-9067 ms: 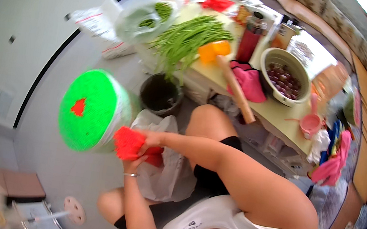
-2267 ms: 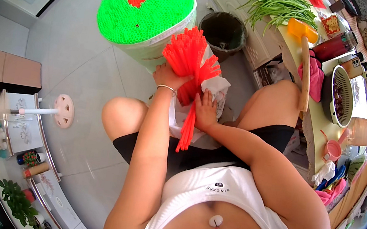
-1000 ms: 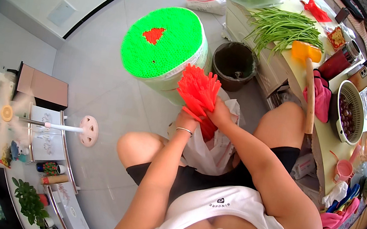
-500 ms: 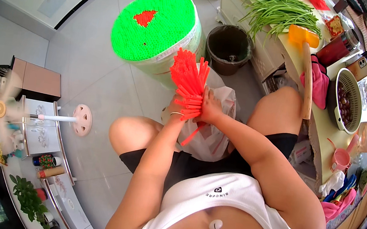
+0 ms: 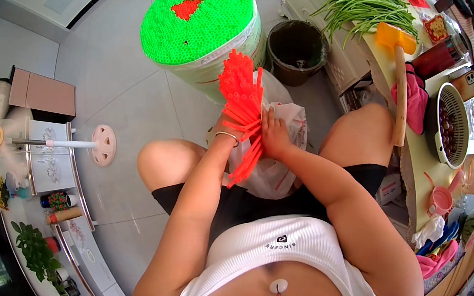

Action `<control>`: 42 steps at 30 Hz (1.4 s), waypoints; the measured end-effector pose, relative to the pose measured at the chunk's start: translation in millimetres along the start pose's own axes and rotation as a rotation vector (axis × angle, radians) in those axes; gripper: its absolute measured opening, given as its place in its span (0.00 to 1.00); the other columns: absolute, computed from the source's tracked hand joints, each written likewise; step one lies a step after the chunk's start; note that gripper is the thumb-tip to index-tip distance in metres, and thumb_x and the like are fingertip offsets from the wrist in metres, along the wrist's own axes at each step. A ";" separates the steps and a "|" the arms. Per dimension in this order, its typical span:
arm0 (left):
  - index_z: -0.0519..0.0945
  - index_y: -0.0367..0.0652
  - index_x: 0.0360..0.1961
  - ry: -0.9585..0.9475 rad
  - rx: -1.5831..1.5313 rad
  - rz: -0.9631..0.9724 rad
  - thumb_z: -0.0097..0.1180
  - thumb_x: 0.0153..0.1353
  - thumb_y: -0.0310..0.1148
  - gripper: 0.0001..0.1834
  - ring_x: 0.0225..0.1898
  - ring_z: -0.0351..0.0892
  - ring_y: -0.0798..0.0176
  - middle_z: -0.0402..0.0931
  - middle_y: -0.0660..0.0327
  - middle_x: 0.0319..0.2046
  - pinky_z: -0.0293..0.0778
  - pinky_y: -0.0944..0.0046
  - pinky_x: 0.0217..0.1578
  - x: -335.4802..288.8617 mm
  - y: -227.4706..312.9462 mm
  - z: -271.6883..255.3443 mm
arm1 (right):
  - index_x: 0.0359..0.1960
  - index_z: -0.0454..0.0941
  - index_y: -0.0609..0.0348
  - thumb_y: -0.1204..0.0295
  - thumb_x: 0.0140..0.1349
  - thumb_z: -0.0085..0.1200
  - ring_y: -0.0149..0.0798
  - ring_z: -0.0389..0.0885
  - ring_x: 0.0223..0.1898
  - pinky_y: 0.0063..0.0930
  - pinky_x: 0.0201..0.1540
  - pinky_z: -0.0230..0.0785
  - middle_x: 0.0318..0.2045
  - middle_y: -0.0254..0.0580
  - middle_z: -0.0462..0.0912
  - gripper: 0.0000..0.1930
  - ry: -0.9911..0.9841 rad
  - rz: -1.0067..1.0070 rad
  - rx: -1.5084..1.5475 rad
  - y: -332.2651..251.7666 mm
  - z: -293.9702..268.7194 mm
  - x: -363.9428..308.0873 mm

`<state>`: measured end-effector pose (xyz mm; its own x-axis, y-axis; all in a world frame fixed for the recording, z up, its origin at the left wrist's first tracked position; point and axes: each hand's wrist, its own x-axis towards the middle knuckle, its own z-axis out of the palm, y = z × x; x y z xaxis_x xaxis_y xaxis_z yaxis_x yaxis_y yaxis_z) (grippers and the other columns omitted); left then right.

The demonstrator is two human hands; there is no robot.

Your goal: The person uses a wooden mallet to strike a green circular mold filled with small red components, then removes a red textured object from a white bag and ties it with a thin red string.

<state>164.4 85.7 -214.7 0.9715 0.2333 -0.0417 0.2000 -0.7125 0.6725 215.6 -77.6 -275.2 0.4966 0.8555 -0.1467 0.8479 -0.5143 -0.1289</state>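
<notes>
A thick bundle of red straws (image 5: 239,90) stands between my hands, with their upper ends bunched together and tilted to the left. My left hand (image 5: 225,125), a bracelet at its wrist, is closed round the bundle, though the straws hide most of its fingers. Several straws splay out below it toward my lap. Beside the bundle on the right, my right hand (image 5: 275,135) lies with its fingers stretched against a white plastic bag (image 5: 294,123). The bag stands between my knees, partly behind the straws.
Ahead stands a large white-walled container (image 5: 217,77) packed with green straws and a red patch. A dark bin (image 5: 296,53) is next to it. On the right, a table (image 5: 408,170) bears green stems, an orange mallet (image 5: 401,93) and a colander (image 5: 463,130). A fan (image 5: 54,144) stands left.
My right hand has loosened from the bundle and lies flatter against the bag. More straws fan downward below my left hand. The whole view has shifted slightly.
</notes>
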 end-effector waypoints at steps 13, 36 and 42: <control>0.80 0.43 0.45 0.034 -0.064 -0.226 0.70 0.41 0.52 0.32 0.47 0.80 0.45 0.80 0.44 0.45 0.77 0.52 0.46 -15.0 -38.8 29.0 | 0.47 0.76 0.58 0.63 0.50 0.62 0.59 0.77 0.48 0.46 0.51 0.70 0.45 0.57 0.78 0.22 0.401 0.292 0.887 13.7 -18.3 17.6; 0.85 0.44 0.42 0.170 -0.191 -0.599 0.58 0.49 0.70 0.38 0.47 0.81 0.45 0.83 0.48 0.40 0.75 0.52 0.46 -32.5 17.7 28.0 | 0.52 0.71 0.62 0.73 0.47 0.61 0.54 0.72 0.56 0.54 0.57 0.64 0.48 0.51 0.78 0.27 0.009 -0.008 0.203 9.0 -33.3 16.7; 0.85 0.47 0.44 0.034 -0.036 -0.710 0.56 0.50 0.71 0.37 0.46 0.82 0.47 0.84 0.49 0.40 0.75 0.53 0.45 -33.4 30.7 18.7 | 0.44 0.79 0.61 0.73 0.53 0.57 0.53 0.81 0.48 0.49 0.53 0.70 0.43 0.53 0.83 0.15 -0.150 0.307 0.528 32.8 -5.0 25.2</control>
<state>140.5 43.6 -206.5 0.6033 0.6539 -0.4565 0.7785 -0.3588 0.5150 256.9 -72.6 -278.2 0.6388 0.6660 -0.3852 0.4455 -0.7284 -0.5205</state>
